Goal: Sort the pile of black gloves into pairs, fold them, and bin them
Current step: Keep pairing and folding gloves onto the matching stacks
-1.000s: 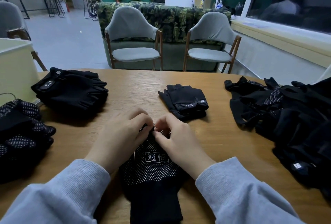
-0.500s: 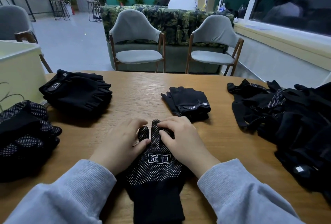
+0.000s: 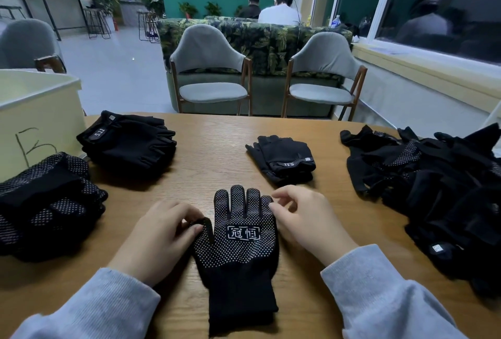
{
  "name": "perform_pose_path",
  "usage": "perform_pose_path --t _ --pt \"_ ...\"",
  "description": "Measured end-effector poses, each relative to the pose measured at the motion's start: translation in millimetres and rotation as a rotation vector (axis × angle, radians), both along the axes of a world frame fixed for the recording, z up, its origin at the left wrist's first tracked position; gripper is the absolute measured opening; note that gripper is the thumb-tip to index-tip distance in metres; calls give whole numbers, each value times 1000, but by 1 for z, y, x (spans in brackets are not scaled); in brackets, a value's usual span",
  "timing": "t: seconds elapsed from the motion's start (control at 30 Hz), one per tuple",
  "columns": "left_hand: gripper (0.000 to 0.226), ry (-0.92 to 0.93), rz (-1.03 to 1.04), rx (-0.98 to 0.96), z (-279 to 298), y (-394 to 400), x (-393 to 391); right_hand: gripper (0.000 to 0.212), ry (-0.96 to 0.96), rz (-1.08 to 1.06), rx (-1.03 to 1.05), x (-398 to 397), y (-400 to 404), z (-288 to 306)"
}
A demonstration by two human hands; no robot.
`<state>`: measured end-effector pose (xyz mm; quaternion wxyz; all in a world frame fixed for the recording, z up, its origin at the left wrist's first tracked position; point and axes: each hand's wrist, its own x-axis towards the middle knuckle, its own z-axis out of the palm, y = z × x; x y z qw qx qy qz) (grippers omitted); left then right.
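I've got a dotted black glove (image 3: 238, 241) lying flat, palm up, on the wooden table (image 3: 211, 149) right in front of me, its white boxed print reading 冠恒, and my left hand (image 3: 157, 238) is pinching its thumb while my right hand (image 3: 306, 222) hovers by the little finger, fingers loosely curled, holding nothing. Far left, a stack of fingerless gloves (image 3: 127, 143) shows a "5.11" tag, and a folded pair (image 3: 284, 160) mid-table carries the same tag upside down. The unsorted pile (image 3: 439, 189) sits at my right, and the cream bin (image 3: 38, 111) at my left bears a handwritten letter I can't quite read.
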<state>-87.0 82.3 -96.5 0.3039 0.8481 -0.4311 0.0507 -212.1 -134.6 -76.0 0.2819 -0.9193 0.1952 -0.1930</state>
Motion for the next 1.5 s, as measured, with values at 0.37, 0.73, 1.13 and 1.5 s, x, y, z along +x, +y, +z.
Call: perform_pose_path --t 0.37,0.73,1.13,1.5 --pt "24 41 -25 -200 -4 -5 -10 14 -20 74 17 -27 20 -12" --pt "28 27 -19 -262 -4 -15 -14 18 -26 129 -72 -47 22 -18" --pt "31 6 -76 -263 -4 -5 -20 21 6 197 -81 -42 23 -18" --pt "38 106 -59 -202 -2 -5 -25 19 -46 183 -66 -45 23 -18"
